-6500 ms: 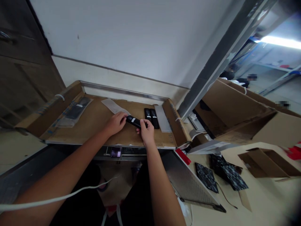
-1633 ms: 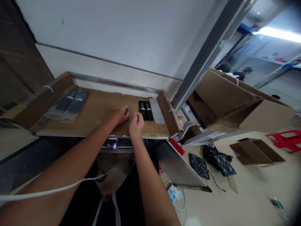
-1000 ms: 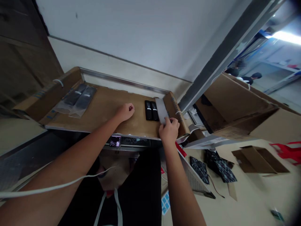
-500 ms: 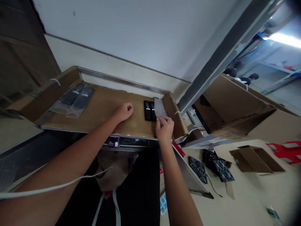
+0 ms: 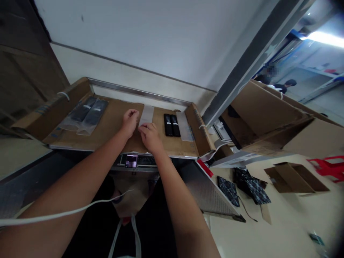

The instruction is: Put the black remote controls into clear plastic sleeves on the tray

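A clear plastic sleeve [image 5: 146,114] lies flat on the cardboard work surface [image 5: 113,132]. My left hand [image 5: 129,121] pinches the sleeve's near left corner and my right hand [image 5: 149,135] pinches its near edge. Right of my hands two black remote controls [image 5: 171,124] lie side by side. A stack of empty sleeves [image 5: 184,126] sits just beyond them, against the cardboard side flap. Two bagged remotes [image 5: 87,110] rest at the far left of the surface.
A raised cardboard flap [image 5: 199,128] borders the surface on the right, another [image 5: 51,107] on the left. Large open cartons [image 5: 276,125] stand to the right. Black patterned pieces [image 5: 252,190] and a perforated metal panel [image 5: 212,195] lie on the floor. A white cord [image 5: 67,213] crosses my left arm.
My right hand took a sleeve from the stack at the right and carried it left to the middle of the surface. My left hand moved slightly left and pinched the sleeve too.
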Tool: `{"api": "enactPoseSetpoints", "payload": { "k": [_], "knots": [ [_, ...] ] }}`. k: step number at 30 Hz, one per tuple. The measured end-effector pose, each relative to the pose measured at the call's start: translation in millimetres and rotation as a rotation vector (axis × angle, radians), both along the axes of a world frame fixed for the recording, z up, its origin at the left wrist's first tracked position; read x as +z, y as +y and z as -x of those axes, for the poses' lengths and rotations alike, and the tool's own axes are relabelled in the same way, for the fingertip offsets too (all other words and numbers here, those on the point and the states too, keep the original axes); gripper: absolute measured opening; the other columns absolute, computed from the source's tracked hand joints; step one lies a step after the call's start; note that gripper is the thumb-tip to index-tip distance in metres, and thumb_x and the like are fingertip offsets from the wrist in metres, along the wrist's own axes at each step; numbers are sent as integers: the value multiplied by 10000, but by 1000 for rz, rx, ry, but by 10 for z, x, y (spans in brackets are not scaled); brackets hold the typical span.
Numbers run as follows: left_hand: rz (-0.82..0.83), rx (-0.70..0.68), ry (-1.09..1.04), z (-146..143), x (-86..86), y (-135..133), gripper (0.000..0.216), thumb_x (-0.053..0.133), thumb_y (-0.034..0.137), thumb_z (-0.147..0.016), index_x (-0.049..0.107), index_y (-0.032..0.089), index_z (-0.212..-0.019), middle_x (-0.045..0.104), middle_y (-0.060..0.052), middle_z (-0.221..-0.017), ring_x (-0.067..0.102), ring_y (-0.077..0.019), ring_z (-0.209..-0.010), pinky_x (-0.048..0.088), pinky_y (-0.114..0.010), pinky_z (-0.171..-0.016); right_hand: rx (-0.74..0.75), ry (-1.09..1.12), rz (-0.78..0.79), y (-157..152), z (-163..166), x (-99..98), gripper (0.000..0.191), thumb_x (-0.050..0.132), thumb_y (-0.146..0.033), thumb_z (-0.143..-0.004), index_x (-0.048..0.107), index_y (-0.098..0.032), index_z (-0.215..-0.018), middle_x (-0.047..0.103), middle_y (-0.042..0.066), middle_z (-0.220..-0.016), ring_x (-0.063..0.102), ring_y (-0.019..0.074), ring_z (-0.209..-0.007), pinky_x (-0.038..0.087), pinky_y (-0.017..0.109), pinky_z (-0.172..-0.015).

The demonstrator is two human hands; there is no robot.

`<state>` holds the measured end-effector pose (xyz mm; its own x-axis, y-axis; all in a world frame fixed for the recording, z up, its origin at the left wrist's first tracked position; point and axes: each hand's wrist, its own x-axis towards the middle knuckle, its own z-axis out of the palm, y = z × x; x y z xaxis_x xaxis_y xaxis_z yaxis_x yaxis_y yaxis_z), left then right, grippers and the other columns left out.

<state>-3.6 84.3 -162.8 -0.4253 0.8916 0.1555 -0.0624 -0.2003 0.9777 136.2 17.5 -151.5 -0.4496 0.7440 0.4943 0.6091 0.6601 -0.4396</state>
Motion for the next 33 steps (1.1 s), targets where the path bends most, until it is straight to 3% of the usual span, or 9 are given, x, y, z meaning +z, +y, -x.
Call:
{"api": "enactPoseSetpoints", "payload": {
  "k": [5,11,17,22,27,33],
  "knots": [
    [-80,-85,254,-65,-14,-64,83,585,220,-747,586,191,-826,590,8,-772,547,-145,-739,458,-251,-716,-132,164,54,189,-22,-52,292,452,-167,-1013,734,-179,-1089,658,118,-1095,539,230,-1079,425,365,-1000],
    [-102,-292,434,-103,-34,-117,220,577,150,-699,651,174,-904,673,-19,-878,573,-140,-735,452,-261,-703,-260,194,42,236,-68,-99,217,492,-165,-994,703,-168,-1044,656,116,-1087,550,232,-1090,413,360,-1007],
    [-130,-281,467,-130,-91,-100,132,584,172,-733,654,170,-845,663,-14,-774,577,-145,-696,458,-276,-692,-336,217,52,240,-73,-115,176,521,-170,-973,681,-156,-1045,661,121,-1086,557,238,-1080,414,361,-1006],
    [-163,-193,436,-87,-102,-71,119,562,151,-723,639,174,-811,665,-12,-789,589,-142,-720,473,-267,-706,-462,236,68,264,-81,-134,147,560,-153,-927,685,-139,-1002,652,127,-1046,581,237,-1029,437,350,-968],
    [-171,-216,440,-74,-137,-42,102,561,154,-737,632,176,-807,658,-3,-777,588,-139,-713,468,-262,-688,-428,283,66,295,-77,-171,158,526,-132,-935,682,-158,-935,645,89,-980,600,201,-908,463,311,-876],
    [-149,-254,523,-115,-122,-83,117,595,185,-771,654,176,-872,671,-9,-811,576,-138,-709,464,-265,-689,-400,275,79,325,-68,-197,167,531,-77,-904,679,-152,-918,655,87,-953,601,203,-896,469,314,-875]
  ]
}}
